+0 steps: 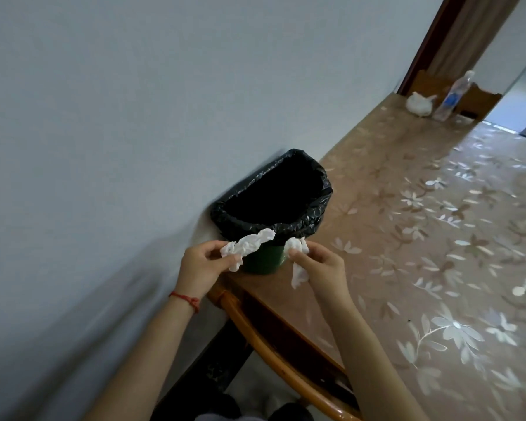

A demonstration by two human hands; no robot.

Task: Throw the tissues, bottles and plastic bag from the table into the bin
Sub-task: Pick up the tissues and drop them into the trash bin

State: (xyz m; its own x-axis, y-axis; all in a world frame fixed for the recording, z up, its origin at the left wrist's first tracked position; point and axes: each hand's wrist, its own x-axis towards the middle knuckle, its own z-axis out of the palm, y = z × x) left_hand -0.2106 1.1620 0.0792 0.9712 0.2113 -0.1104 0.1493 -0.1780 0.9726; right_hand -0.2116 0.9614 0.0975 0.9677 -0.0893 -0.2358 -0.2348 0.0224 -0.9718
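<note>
Two hands are raised just short of the bin, each pinching a crumpled tissue. Nearest, the left hand (pixel 199 265), with a red string at the wrist, has its fingers closed on the larger tissue (pixel 246 246), whose far end reaches up over the near rim of the bin. The right hand (pixel 322 264) is likewise clamped on the smaller tissue (pixel 298 256), part of which hangs down below the fingers.

Just beyond them stands the bin (pixel 263 262), a green tub lined with a black bag, set on the corner of the tabletop (pixel 407 238) against the wall. Its dark mouth is open and looks empty, though the depth is too dark to tell.

To do this step well, both hands should probably travel forward until the tissues are fully over the opening, not merely over the rim, before the fingers part; light paper drifts, so a low release helps, and the dangling tail of the smaller tissue could catch the liner's edge.

Far along the tabletop, well apart from the bin, a white plastic bag (pixel 419 103) and a clear bottle (pixel 453 97) stand beside each other, not yet collected.
</note>
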